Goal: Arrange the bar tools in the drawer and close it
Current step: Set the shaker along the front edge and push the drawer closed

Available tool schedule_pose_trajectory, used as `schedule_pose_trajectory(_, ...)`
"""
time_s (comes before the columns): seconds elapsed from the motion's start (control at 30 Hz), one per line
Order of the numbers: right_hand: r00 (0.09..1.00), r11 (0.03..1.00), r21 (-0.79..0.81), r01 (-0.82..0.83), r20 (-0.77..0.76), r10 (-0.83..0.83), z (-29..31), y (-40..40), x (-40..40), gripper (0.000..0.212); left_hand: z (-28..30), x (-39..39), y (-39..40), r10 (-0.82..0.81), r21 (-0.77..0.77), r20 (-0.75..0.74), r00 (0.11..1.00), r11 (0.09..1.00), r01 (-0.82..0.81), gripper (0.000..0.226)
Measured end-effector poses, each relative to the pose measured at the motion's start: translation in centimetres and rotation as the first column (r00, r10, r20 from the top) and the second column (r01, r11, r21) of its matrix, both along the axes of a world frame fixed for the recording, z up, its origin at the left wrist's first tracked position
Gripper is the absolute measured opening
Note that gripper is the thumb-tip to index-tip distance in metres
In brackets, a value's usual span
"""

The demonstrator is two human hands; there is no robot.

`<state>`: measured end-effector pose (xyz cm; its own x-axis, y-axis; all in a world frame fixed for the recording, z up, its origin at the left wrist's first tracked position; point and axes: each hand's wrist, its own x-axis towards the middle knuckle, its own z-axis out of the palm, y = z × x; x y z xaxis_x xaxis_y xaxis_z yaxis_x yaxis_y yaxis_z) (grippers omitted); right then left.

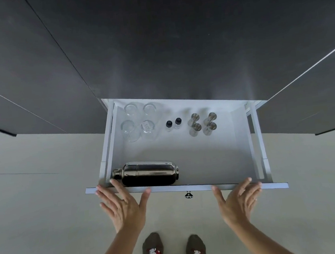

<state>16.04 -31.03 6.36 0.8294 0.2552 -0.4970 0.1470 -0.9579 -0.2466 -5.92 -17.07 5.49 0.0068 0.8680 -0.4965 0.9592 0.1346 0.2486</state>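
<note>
Both hands, the left hand (pixel 124 207) and right hand (pixel 238 200), are spread wide and empty against the front panel of the open white drawer (pixel 200 187), evidently placed for pushing. The polished steel cocktail shaker (pixel 148 173) is laid sideways at near left, presumably for clearance; clear ribbed glasses (pixel 130 131) and steel jiggers (pixel 202 124) are grouped far.

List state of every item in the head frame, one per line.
White drawer: open, pulled out.
Chrome cocktail shaker: lying on its side at the front left.
Four clear ribbed glasses: upright, grouped back left.
Two small dark-capped bottles: upright, capped.
Four steel jiggers: upright, clustered.
Left hand: open, at the front edge.
Right hand: open, at the front edge.
</note>
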Motion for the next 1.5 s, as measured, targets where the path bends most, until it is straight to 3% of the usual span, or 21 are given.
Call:
schedule_pose_trajectory(0.17, 1.0, 1.0, 0.026, 0.008, 0.011, -0.008, 0.1, 0.9, 0.5, 0.117, 0.5, 0.8, 1.1, 0.01, -0.031, -0.023, 1.0, 0.999, -0.011, 0.134)
schedule_pose_trajectory(0.37, 1.0, 0.998, 0.05, 0.024, 0.0, -0.024, 0.2, 3.2, 2.0, 0.12, 1.0, 2.7, 3.4, 0.034, -0.034, 0.004, 0.999, 0.999, -0.034, 0.118)
schedule_pose_trajectory(1.2, 0.991, 0.98, 0.172, 0.099, 0.067, -0.112, -0.7, 17.0, 10.8, 0.125, 0.1, 12.8, 16.0, 0.182, 0.069, 0.053, 0.982, 0.98, -0.186, 0.12)
schedule_pose_trajectory(1.5, 0.959, 0.927, 0.244, 0.285, -0.082, -0.273, -0.5, 21.5, 13.6, 0.131, 0.8, 15.6, 19.9, 0.183, 0.022, 0.134, 0.974, 0.982, -0.188, 0.114)
